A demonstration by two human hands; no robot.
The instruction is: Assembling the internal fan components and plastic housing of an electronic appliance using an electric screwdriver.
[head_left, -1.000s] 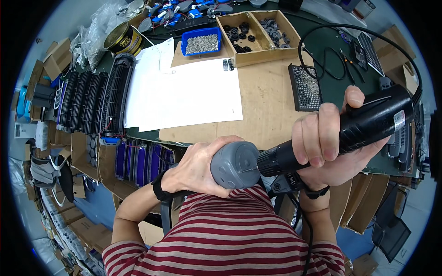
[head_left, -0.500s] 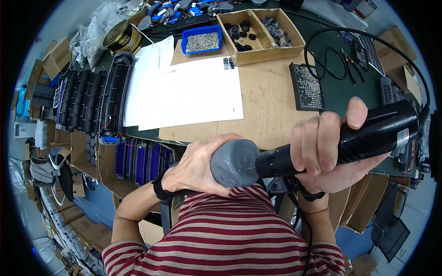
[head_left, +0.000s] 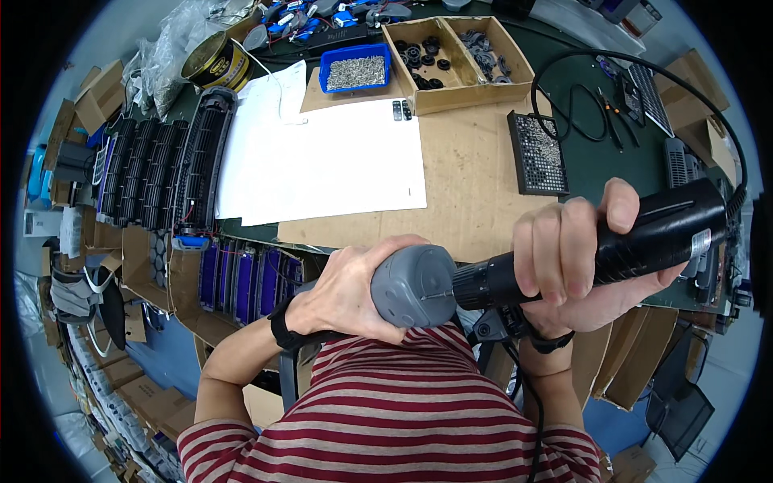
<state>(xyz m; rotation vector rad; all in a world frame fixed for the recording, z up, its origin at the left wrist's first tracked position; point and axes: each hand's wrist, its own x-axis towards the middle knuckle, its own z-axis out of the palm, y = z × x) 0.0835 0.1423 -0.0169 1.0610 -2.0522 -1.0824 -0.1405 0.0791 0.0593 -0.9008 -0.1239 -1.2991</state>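
Left hand (head_left: 342, 294) is closed around a grey, rounded plastic housing (head_left: 398, 290), which is held in the air just off the near edge of the dark green desk (head_left: 586, 171). The flat end face of the housing is turned to the right. Right hand (head_left: 564, 262) is clenched around a black cylindrical electric screwdriver (head_left: 656, 233), with the thumb laid along the top of its body. The thin metal bit (head_left: 437, 295) is directed leftward, and its tip is set against the end face. A black cable (head_left: 620, 52) is led from the rear of the tool in an arc over the desk's right side.

A brown cardboard sheet (head_left: 467, 169) is laid along the near edge. Its left part is covered by white paper sheets (head_left: 322, 169); at its right edge a black perforated tray (head_left: 544, 192) of small screws is placed. Toward the far edge, a blue plastic tray (head_left: 346, 90) of screws is positioned beside a two-compartment cardboard box (head_left: 463, 98). Orange-and-black-handled pliers (head_left: 616, 133) are placed toward the right edge; black ribbed rollers (head_left: 165, 177) are lined up toward the left edge.
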